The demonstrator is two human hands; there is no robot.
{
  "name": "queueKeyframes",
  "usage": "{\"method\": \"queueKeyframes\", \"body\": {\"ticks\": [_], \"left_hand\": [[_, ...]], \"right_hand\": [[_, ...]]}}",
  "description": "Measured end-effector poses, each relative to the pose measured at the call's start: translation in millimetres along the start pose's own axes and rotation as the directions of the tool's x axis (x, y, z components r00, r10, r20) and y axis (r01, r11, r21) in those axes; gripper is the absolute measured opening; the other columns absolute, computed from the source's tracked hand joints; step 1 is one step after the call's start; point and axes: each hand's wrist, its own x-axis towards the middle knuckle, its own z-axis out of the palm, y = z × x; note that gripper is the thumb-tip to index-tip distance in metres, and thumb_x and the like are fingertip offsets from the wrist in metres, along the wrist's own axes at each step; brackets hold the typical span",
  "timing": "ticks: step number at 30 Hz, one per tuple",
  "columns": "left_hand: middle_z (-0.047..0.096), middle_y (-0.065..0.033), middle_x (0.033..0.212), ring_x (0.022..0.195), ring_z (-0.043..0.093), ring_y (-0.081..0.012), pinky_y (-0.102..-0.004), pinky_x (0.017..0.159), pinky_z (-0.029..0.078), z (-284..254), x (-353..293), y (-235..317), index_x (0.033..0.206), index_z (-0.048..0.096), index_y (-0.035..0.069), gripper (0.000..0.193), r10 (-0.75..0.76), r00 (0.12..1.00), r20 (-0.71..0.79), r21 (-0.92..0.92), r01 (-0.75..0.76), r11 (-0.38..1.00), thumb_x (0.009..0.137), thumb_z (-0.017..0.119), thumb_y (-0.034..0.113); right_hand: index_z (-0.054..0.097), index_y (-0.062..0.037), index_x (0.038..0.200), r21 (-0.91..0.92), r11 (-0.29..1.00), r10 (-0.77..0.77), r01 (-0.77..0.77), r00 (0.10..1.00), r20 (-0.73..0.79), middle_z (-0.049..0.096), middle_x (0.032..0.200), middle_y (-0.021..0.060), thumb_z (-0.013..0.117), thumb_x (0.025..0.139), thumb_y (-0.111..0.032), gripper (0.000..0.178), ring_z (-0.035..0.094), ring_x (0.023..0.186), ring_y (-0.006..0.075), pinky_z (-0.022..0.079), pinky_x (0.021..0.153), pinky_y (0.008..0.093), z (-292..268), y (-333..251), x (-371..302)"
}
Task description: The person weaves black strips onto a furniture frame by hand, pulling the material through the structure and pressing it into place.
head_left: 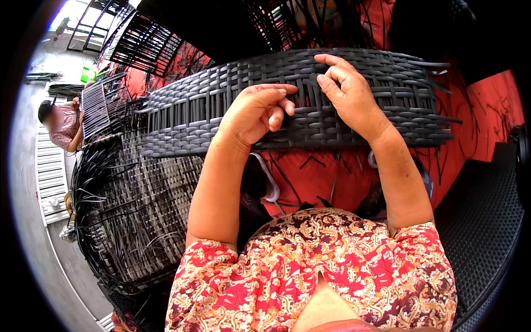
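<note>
A long, dark grey woven panel of flat plastic strands lies across in front of me, with dense bands along both long edges and open slats in its middle. Over its centre is my left hand, index finger stretched to the right and the other fingers loosely bent. I see nothing held in it. My right hand is over the panel farther right, thumb and index finger apart, also with no visible object. The fingertips are close to the weave; whether they touch it I cannot tell. Loose strand ends stick out at the panel's right end.
A large grey woven piece with loose strands stands at the left. Black slatted frames are at the back left. Cut strands litter the red floor covering. A person works at far left. A dark textured panel is at right.
</note>
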Motion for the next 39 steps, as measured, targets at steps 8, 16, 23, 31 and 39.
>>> {"method": "queueKeyframes", "body": {"ticks": [8,16,23,31,39], "left_hand": [[0.063,-0.0119,0.076,0.039,0.043,-0.0051,-0.0163,0.034,0.033,-2,-4,1,0.112,0.052,-0.011,0.032,-0.077,0.995,0.066,0.003,0.077,0.997,0.089,0.047,0.011],[0.061,-0.011,0.077,0.038,0.039,-0.003,-0.0151,0.032,0.03,-5,-2,1,0.112,0.049,-0.011,0.031,-0.158,0.975,0.153,-0.132,0.179,0.975,0.089,0.046,0.01],[0.062,-0.0129,0.078,0.035,0.037,-0.0022,-0.0167,0.03,0.029,-6,5,-12,0.109,0.052,0.0,0.023,-0.166,0.933,0.321,-0.388,0.289,0.875,0.088,0.047,0.009],[0.053,-0.0053,0.068,0.034,0.037,-0.0028,-0.0163,0.03,0.032,9,3,-20,0.121,0.041,-0.007,0.032,-0.074,0.971,0.226,-0.504,0.182,0.844,0.092,0.037,0.007],[0.056,-0.0053,0.069,0.038,0.039,-0.0022,-0.016,0.033,0.035,6,11,-24,0.112,0.048,-0.004,0.027,-0.055,0.969,0.239,-0.48,0.168,0.861,0.087,0.044,0.007]], "right_hand": [[0.052,-0.0008,0.068,0.003,1.0,0.019,-0.019,1.0,0.008,0.055,0.121,0.0151,0.056,0.087,-0.018,0.026,0.048,0.111,0.03,0.037,0.094,0.0382,-3,-1,-2],[0.053,-0.001,0.068,-0.003,1.0,0.02,-0.02,1.0,0.019,0.054,0.121,0.0146,0.056,0.087,-0.018,0.025,0.047,0.112,0.0301,0.036,0.095,0.0381,-3,-2,-3],[0.052,0.0014,0.073,-0.089,0.996,-0.009,0.009,1.0,0.008,0.054,0.123,0.0142,0.055,0.088,-0.013,0.02,0.051,0.109,0.0267,0.038,0.093,0.0341,0,-1,-2],[0.052,0.0005,0.073,-0.185,0.981,-0.044,0.049,0.998,0.034,0.051,0.125,0.014,0.056,0.087,-0.012,0.019,0.046,0.115,0.0286,0.035,0.097,0.0351,-2,4,-7],[0.05,0.0003,0.071,-0.229,0.971,-0.063,0.066,0.998,0.02,0.05,0.126,0.0149,0.057,0.083,-0.008,0.017,0.044,0.115,0.0319,0.035,0.097,0.0377,-5,9,-4]]}}
